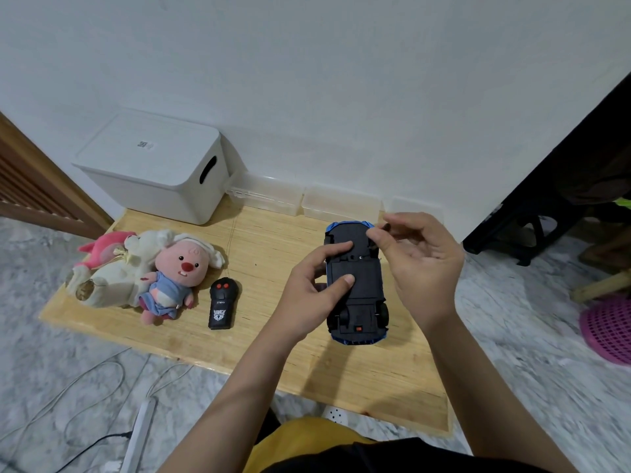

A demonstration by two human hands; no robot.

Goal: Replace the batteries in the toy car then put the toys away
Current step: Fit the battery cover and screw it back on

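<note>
Toy car [356, 281]: blue body, black underside turned up, lying lengthwise on the desk [266, 343], right of centre; a small red switch shows at its near end, wheels visible at the near corners.
Left hand [307, 285]: grips the car's left side; the thumb and one finger lie across the black underside, the other fingers curl under the left edge.
Right hand [416, 257]: held above the far right corner of the car; fingers [379, 238] narrow, pinched on a small dark item [386, 227] just over the chassis. What the item is, I cannot tell.
Remote control [222, 303]: black, two red buttons at its far end, white logo near the near end; lies flat on the desk left of the car, apart from it, with a thin wire aerial running toward the far side.
Plush toys [143, 271]: a heap at the desk's left end; a pink-faced one in a blue dress [170, 285] lies at the front, leaning on a cream one, with a pink one behind.
Storage box [153, 169]: white, lid on, slot handle in its right side; stands at the far left corner against the wall.
Clear containers [307, 199]: a row along the wall, right of the box.
Floor, near left: a white power strip [140, 435] and loose cables.
Floor, right: a pink mesh basket [611, 332], cut by the frame edge.
</note>
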